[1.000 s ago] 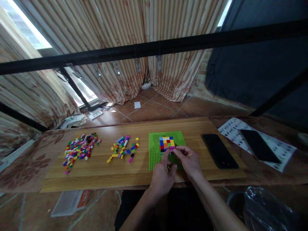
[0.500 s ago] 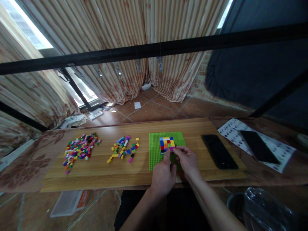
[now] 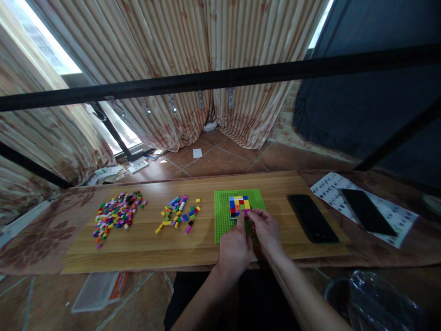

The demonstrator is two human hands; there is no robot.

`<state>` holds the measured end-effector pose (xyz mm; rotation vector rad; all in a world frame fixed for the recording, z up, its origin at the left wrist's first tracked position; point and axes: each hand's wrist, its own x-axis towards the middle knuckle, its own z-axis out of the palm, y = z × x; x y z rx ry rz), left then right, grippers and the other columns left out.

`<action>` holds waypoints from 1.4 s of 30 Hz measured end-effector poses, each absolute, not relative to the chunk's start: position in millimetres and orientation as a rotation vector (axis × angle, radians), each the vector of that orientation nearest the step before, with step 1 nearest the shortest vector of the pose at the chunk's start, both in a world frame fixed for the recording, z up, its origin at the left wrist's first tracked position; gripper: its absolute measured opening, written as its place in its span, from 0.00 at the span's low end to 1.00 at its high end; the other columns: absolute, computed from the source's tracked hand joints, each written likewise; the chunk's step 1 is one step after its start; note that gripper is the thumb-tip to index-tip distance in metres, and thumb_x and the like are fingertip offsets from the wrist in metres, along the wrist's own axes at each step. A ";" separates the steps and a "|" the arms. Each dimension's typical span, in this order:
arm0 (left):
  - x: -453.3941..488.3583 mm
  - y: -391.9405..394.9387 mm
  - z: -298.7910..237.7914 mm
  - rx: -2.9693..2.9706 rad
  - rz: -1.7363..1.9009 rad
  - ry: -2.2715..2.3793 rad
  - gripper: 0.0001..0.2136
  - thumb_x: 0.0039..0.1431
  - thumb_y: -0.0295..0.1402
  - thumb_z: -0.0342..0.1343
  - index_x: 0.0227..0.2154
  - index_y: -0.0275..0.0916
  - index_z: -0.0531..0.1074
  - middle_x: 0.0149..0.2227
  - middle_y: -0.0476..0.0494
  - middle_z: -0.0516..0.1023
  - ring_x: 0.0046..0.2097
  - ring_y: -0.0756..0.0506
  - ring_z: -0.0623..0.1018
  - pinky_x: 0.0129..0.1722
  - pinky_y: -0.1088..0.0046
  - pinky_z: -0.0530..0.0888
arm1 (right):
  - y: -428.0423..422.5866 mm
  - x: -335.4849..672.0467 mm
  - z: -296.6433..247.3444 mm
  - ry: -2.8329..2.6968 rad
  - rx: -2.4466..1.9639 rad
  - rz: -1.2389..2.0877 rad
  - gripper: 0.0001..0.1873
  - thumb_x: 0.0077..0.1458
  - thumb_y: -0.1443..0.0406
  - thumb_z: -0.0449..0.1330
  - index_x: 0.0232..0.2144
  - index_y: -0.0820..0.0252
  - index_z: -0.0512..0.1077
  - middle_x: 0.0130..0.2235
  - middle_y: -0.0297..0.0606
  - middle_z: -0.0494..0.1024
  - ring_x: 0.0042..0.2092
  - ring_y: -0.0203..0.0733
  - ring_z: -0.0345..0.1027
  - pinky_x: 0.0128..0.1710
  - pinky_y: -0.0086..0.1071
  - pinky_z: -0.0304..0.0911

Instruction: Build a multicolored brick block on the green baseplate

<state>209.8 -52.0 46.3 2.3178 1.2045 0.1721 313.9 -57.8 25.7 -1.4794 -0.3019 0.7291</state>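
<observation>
A green baseplate lies on the wooden board, with a small block of coloured bricks built on its far middle. My right hand reaches over the plate's near right part, fingers pinched together at the front edge of the block, on a small magenta brick. My left hand rests at the plate's near edge, fingers curled, its fingertips next to the right hand's. What the left fingers hold, if anything, is hidden.
A large heap of mixed bricks lies at the board's left, a smaller scatter in the middle. A black phone lies right of the plate, another on a printed sheet. A black bar crosses overhead.
Both hands have drawn slightly closer together at the block's front edge. The view has shifted a little; the bricks and phones have not moved.
</observation>
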 end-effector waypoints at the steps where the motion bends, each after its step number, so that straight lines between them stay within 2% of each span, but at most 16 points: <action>1: 209.4 -51.5 45.4 2.309 0.189 1.194 0.32 0.58 0.30 0.45 0.65 0.35 0.44 0.37 0.40 0.79 0.37 0.43 0.79 0.39 0.67 0.73 | -58.1 314.8 26.2 -0.316 -1.478 0.719 0.16 0.35 0.55 0.67 0.25 0.60 0.73 0.22 0.33 0.75 0.24 0.36 0.65 0.22 0.28 0.58; 7: 209.3 -50.1 42.4 2.262 0.265 1.168 0.31 0.60 0.34 0.45 0.65 0.35 0.44 0.37 0.41 0.79 0.35 0.43 0.78 0.37 0.67 0.73 | -57.7 319.9 32.1 -0.335 -1.476 0.732 0.19 0.33 0.55 0.69 0.27 0.60 0.74 0.24 0.34 0.76 0.26 0.38 0.68 0.25 0.30 0.60; 14: 212.8 -49.7 42.0 2.251 0.274 1.178 0.30 0.60 0.34 0.45 0.64 0.35 0.45 0.37 0.41 0.79 0.35 0.42 0.79 0.36 0.67 0.73 | -56.3 323.6 30.3 -0.330 -1.416 0.812 0.20 0.33 0.55 0.70 0.30 0.60 0.75 0.27 0.36 0.79 0.28 0.39 0.71 0.26 0.30 0.62; 23: 214.6 -50.6 43.9 2.220 0.298 1.192 0.29 0.60 0.33 0.46 0.64 0.35 0.47 0.35 0.43 0.79 0.34 0.43 0.79 0.35 0.67 0.72 | -54.1 325.6 30.3 -0.314 -1.423 0.843 0.20 0.33 0.54 0.70 0.27 0.61 0.75 0.26 0.36 0.78 0.27 0.39 0.70 0.26 0.30 0.62; 29: 215.3 -50.5 42.7 2.209 0.301 1.178 0.29 0.60 0.31 0.46 0.63 0.35 0.47 0.33 0.44 0.79 0.35 0.44 0.78 0.36 0.69 0.72 | -50.1 325.4 26.1 -0.334 -1.445 0.765 0.18 0.34 0.56 0.69 0.26 0.60 0.74 0.25 0.35 0.78 0.28 0.40 0.71 0.30 0.32 0.65; 42: 217.1 -52.0 51.2 2.248 0.265 1.231 0.30 0.61 0.32 0.45 0.65 0.36 0.44 0.40 0.40 0.79 0.38 0.43 0.79 0.40 0.68 0.72 | -44.2 326.5 25.4 -0.355 -1.428 0.734 0.16 0.32 0.59 0.68 0.26 0.59 0.74 0.24 0.33 0.78 0.28 0.40 0.71 0.31 0.32 0.66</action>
